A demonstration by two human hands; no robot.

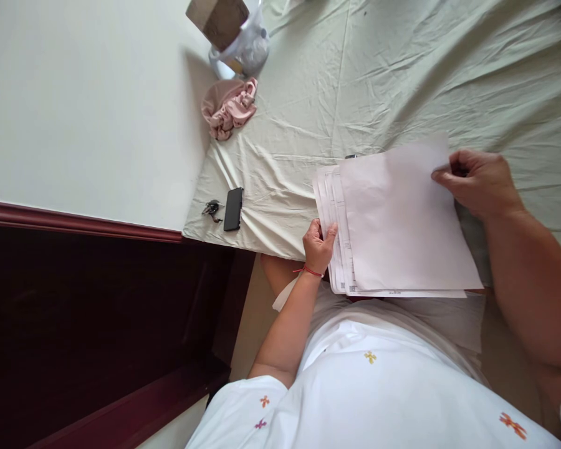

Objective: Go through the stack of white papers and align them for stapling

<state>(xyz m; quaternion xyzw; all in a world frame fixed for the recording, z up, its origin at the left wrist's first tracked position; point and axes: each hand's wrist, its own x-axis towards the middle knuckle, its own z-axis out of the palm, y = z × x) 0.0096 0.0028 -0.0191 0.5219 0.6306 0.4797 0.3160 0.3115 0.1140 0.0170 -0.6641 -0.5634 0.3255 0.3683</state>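
Left hand (pixel 318 247): grasping the paper stack (pixel 330 202)
Right hand (pixel 484 182): pinching the top sheet (pixel 404 224) by its edge
Paper stack: between the hands; likely light, limp, easily creased, best taken by edges

You can't read any words or numbers here. Your printed sheets (pixel 328 193) have small, dark square codes (pixel 352 289) at the bottom left corner, and a short line of tiny print (pixel 393 293) along the bottom edge. Little gray marks (pixel 347 252) show near the left side too, all too small to read.
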